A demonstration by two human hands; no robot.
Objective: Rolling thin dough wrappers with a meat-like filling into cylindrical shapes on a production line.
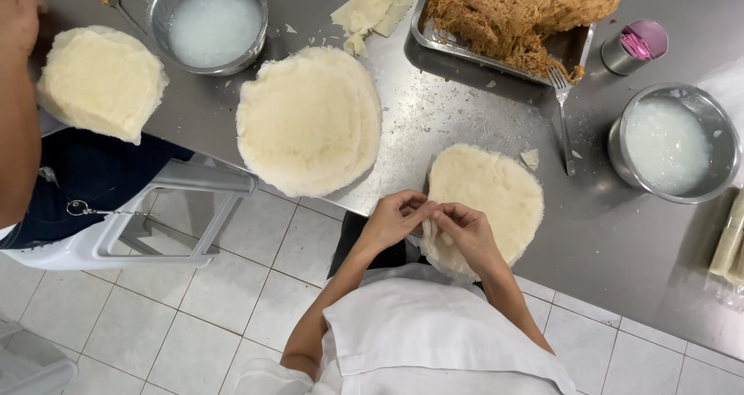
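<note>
Steel counter (434, 116) above a tiled floor; a thin pale wrapper sheet (496, 197) lies at its near edge; left hand (391, 220) and right hand (465, 232) meet there, fingers pinching the sheet's near rim; beyond lie a wrapper stack (310, 120), a fork (562, 108) and a bowl of white paste (670, 143).

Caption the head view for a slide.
Both hands, left hand and right hand, pinch the edge of a round wrapper sheet on a steel table.
</note>
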